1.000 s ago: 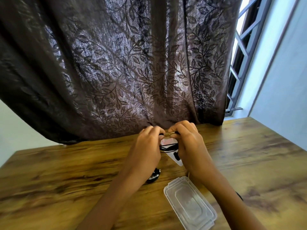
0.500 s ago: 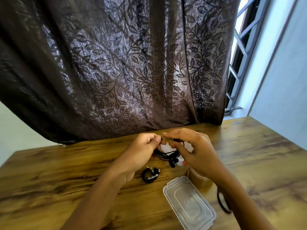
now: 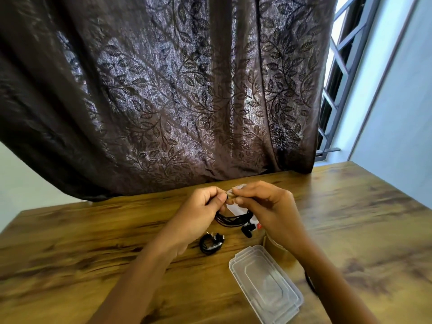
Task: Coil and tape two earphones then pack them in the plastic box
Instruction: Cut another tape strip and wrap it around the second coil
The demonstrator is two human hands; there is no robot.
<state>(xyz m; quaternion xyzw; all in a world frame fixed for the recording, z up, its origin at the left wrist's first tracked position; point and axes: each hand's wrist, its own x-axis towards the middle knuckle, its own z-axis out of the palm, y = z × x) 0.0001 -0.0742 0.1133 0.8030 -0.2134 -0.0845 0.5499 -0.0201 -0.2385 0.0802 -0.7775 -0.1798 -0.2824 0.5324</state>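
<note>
Both hands are raised over the middle of the wooden table. My left hand (image 3: 201, 213) and my right hand (image 3: 268, 206) pinch the top of a black coiled earphone (image 3: 233, 219), whose loops and earbuds hang between them. A small brownish piece of tape (image 3: 232, 195) sits at the fingertips where the hands meet. A second black earphone (image 3: 211, 244), coiled tight, lies on the table below my left hand. The clear plastic box (image 3: 266, 285) lies flat near the front, under my right forearm.
A brown tape roll (image 3: 274, 250) stands behind my right wrist, partly hidden. A white object with a red spot (image 3: 257, 226) lies behind the held coil. A dark leaf-patterned curtain (image 3: 163, 94) hangs along the table's far edge. A black loop (image 3: 309, 282) shows by my right forearm.
The hands stayed together at the coil's top and lifted slightly. The coil hangs lower and wider between them than a second ago, when the hands covered most of it.
</note>
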